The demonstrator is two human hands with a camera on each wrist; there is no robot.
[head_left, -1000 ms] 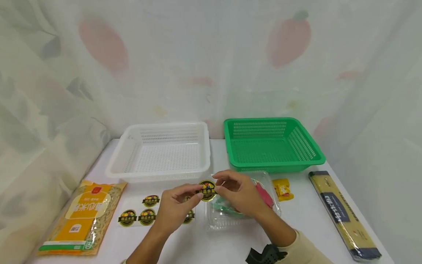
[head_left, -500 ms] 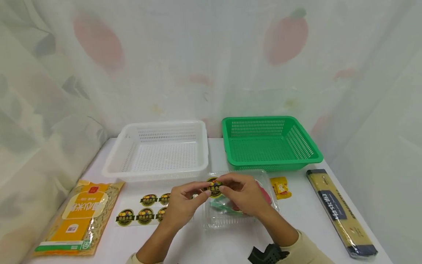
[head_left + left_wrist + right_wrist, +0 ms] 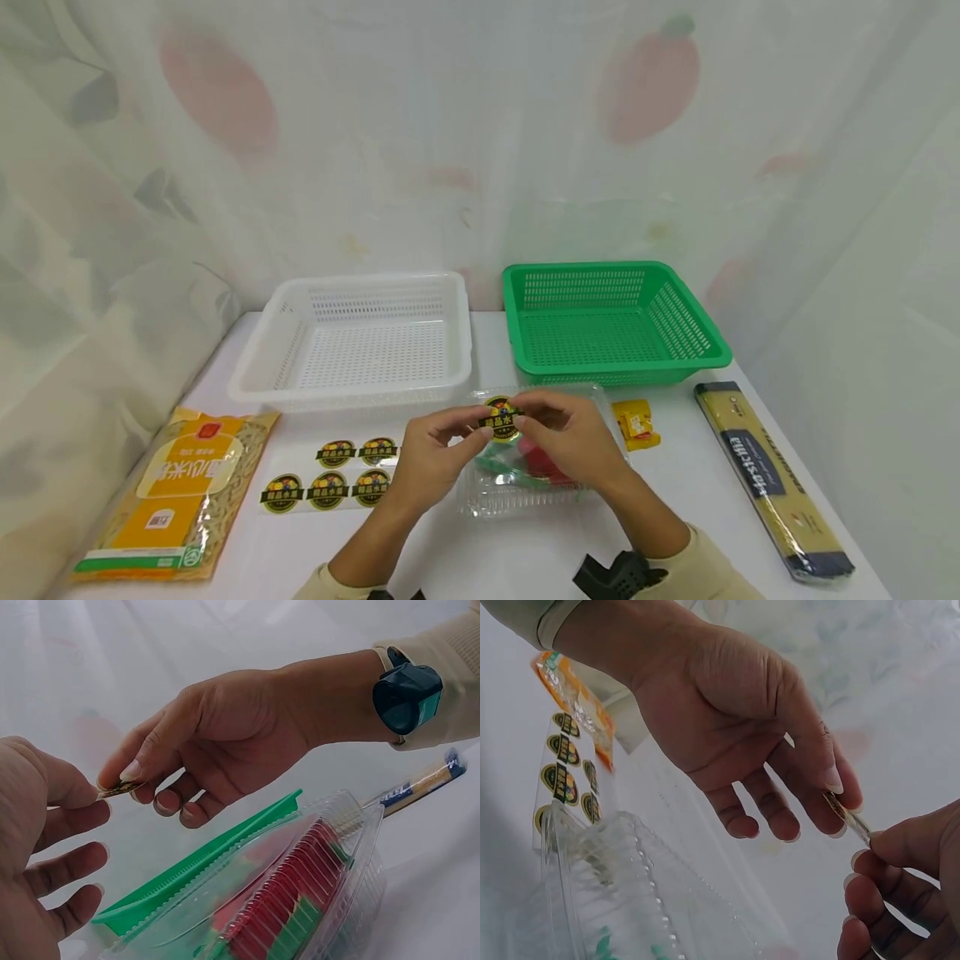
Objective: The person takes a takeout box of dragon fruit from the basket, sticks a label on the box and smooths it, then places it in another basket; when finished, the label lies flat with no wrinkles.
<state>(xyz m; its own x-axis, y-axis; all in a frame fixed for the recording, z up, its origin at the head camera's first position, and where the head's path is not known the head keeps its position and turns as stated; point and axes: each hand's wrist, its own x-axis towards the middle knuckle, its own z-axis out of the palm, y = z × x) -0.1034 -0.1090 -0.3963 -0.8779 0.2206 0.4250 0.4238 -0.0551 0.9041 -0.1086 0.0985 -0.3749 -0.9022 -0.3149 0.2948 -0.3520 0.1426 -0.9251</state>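
A round black-and-gold sticker (image 3: 500, 419) with a fruit picture is stretched between both hands above a clear plastic clamshell box (image 3: 517, 505). My left hand (image 3: 433, 460) pinches its left edge between thumb and forefinger. On the opposite edge, the thumb and forefinger of my right hand (image 3: 576, 437) pinch it too. Seen from the left wrist, the sticker (image 3: 120, 789) appears nearly edge-on. Red and green contents (image 3: 281, 911) show through the box, partly hidden by my right hand in the head view. A sheet of matching stickers (image 3: 303, 510) lies left of my left hand.
Behind stand a white basket (image 3: 258, 392) and a green basket (image 3: 622, 372). An orange pasta bag (image 3: 176, 492) lies at the left, a long gold-and-navy noodle pack (image 3: 774, 483) at the right. A small yellow packet (image 3: 636, 423) sits beside the box.
Both hands have shifted slightly right with the sticker, bringing it over the clamshell box. More of the sticker sheet shows beside the left hand.
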